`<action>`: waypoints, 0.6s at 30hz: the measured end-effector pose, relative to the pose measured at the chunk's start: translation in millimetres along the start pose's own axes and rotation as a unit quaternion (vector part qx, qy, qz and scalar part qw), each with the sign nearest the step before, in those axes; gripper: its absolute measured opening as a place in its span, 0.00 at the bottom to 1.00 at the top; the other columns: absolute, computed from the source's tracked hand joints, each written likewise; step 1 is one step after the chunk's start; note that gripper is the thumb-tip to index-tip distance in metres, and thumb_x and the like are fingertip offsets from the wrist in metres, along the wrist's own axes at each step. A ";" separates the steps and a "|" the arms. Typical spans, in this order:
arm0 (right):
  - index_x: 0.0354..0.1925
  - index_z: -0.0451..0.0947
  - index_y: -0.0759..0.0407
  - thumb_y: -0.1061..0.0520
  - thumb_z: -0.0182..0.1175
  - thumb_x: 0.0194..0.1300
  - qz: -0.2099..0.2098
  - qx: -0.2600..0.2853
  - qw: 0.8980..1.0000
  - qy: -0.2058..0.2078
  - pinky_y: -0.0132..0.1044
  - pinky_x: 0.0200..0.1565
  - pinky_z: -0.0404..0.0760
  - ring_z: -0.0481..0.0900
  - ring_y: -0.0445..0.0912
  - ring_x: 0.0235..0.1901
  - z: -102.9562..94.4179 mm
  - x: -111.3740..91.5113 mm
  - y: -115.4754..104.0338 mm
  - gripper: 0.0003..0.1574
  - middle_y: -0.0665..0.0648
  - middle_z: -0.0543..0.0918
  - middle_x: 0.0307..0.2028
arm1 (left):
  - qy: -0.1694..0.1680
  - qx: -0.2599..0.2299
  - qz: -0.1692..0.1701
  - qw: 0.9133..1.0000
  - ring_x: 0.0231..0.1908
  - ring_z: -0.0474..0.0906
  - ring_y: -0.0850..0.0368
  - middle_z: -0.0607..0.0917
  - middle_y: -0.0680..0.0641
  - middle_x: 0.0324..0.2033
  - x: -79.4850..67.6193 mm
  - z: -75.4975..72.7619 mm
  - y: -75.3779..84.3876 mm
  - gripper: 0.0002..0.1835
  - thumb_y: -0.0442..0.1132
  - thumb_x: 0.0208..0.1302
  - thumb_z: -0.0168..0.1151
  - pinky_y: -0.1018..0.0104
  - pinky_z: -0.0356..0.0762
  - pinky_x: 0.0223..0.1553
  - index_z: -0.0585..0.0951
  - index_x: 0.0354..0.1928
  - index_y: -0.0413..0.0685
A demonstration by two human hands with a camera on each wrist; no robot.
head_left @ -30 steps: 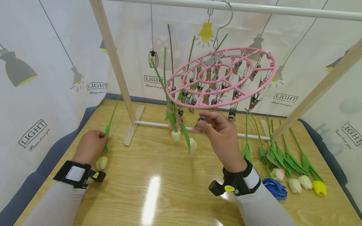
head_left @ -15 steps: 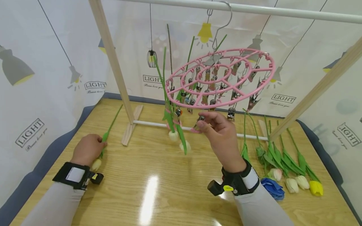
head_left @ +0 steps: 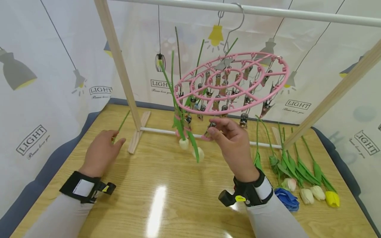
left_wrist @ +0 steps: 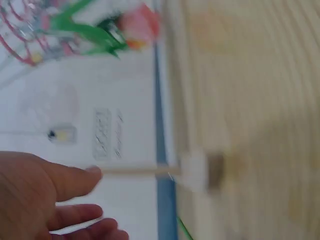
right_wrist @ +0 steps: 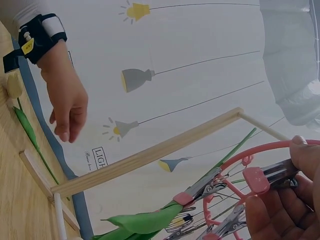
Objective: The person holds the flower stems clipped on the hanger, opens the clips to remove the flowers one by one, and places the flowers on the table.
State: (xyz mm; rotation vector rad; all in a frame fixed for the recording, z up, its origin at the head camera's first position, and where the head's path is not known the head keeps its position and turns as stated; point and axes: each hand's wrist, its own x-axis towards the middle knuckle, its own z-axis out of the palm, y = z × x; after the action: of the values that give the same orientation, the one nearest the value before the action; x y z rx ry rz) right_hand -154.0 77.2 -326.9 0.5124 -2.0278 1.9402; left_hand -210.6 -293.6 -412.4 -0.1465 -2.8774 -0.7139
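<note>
My right hand (head_left: pixel 233 145) pinches a metal clip (head_left: pixel 209 129) with pink tips, hanging from the round pink clip hanger (head_left: pixel 276 72). Several flowers hang head down from its left side, white tulips (head_left: pixel 183 143) among them. In the right wrist view, the clip (right_wrist: pixel 272 176) lies between thumb and fingers; whether its mouth is spread I cannot tell. At the left, my left hand (head_left: pixel 102 152) hovers over a tulip (right_wrist: pixel 14 86) lying on the table. Its fingers hang loosely and hold nothing. From the head, that hand hides all but the tulip's green stem (head_left: pixel 122 122).
A stand with wooden legs (head_left: pixel 119 62) and a white top bar (head_left: pixel 190 5) carries the hanger. On the table (head_left: pixel 131 205) at right lie a blue flower (head_left: pixel 287 199), a yellow tulip (head_left: pixel 332 198) and several paler ones. A printed cloth surrounds the table.
My left hand has let go of the tulip at the left and risen from it, slightly forward and right. My right hand keeps its pinch on the clip.
</note>
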 end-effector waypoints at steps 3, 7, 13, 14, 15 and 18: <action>0.50 0.76 0.59 0.58 0.60 0.63 -0.003 0.000 1.000 0.001 0.39 0.39 0.83 0.79 0.55 0.34 -0.5 -0.4 0.0 0.17 0.55 0.79 0.33 | 0.007 -0.072 0.054 0.996 0.47 0.73 0.43 0.77 0.36 0.47 1.4 0.1 25.3 0.27 0.51 0.66 0.54 0.44 0.76 0.43 0.72 0.58 0.38; 0.50 0.76 0.58 0.58 0.59 0.63 -0.003 0.001 1.000 -0.002 0.39 0.40 0.83 0.78 0.55 0.35 -0.4 -0.7 -0.2 0.17 0.55 0.79 0.33 | 0.027 -0.125 0.138 0.982 0.46 0.73 0.52 0.78 0.44 0.48 4.8 2.9 52.8 0.25 0.51 0.65 0.57 0.49 0.78 0.41 0.74 0.58 0.46; 0.50 0.75 0.62 0.58 0.59 0.63 -0.002 0.010 1.000 0.000 0.40 0.41 0.83 0.79 0.56 0.36 0.0 -1.5 1.0 0.18 0.56 0.79 0.34 | 0.032 -0.177 0.225 0.958 0.44 0.75 0.55 0.80 0.46 0.49 9.0 11.5 82.0 0.22 0.48 0.63 0.59 0.55 0.79 0.41 0.75 0.58 0.48; 0.50 0.75 0.63 0.58 0.59 0.63 -0.002 0.012 1.000 0.000 0.41 0.41 0.83 0.79 0.56 0.36 0.0 -1.5 1.3 0.18 0.56 0.79 0.34 | 0.026 -0.189 0.230 0.954 0.44 0.75 0.55 0.80 0.46 0.48 9.4 13.6 85.7 0.22 0.48 0.63 0.59 0.56 0.79 0.42 0.75 0.58 0.48; 0.50 0.75 0.63 0.58 0.59 0.63 -0.002 0.013 1.000 0.000 0.41 0.41 0.83 0.79 0.56 0.37 0.1 -1.6 1.3 0.18 0.55 0.79 0.35 | 0.020 -0.201 0.236 0.951 0.45 0.75 0.56 0.80 0.46 0.48 9.9 15.8 89.2 0.23 0.48 0.63 0.59 0.56 0.79 0.43 0.74 0.58 0.48; 0.50 0.75 0.61 0.58 0.59 0.63 -0.002 0.013 1.000 0.000 0.41 0.41 0.83 0.79 0.55 0.37 0.0 -1.9 1.7 0.17 0.55 0.79 0.35 | -0.004 -0.241 0.236 0.941 0.47 0.74 0.59 0.80 0.47 0.48 11.3 22.7 100.0 0.23 0.49 0.63 0.59 0.57 0.78 0.47 0.74 0.58 0.49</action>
State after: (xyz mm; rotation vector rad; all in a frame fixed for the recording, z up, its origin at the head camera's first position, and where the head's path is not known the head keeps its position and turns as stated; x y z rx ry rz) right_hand -153.0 77.3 -329.3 0.5226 -2.0016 1.9674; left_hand -211.3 -194.3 -384.6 -0.8648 -2.4519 -1.2778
